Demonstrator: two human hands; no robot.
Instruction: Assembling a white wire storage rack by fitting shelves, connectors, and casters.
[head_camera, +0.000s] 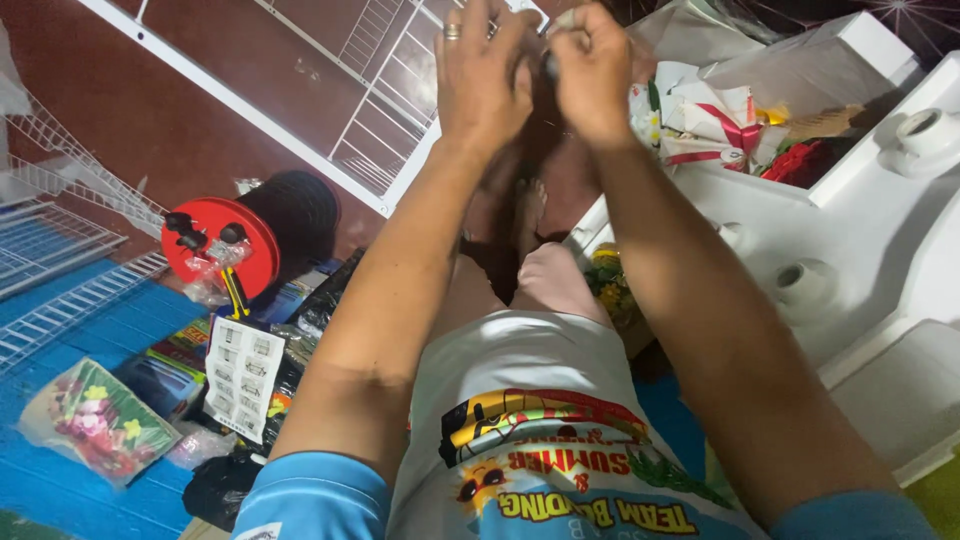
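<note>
Both my hands are raised together at the top of the view. My left hand (482, 72), with a ring on one finger, and my right hand (592, 72) are closed around a small dark object (549, 68) pinched between them; most of it is hidden by my fingers. Below them are my forearms, my white printed shirt with blue sleeves (540, 440) and my feet on the reddish floor.
White wire racks (330, 110) lie on the floor at left. A red and black reel (225, 245), packets and a printed card (243, 375) sit on a blue mat. White plastic shelf parts (850, 260) and wrapped colourful items (720, 125) are at right.
</note>
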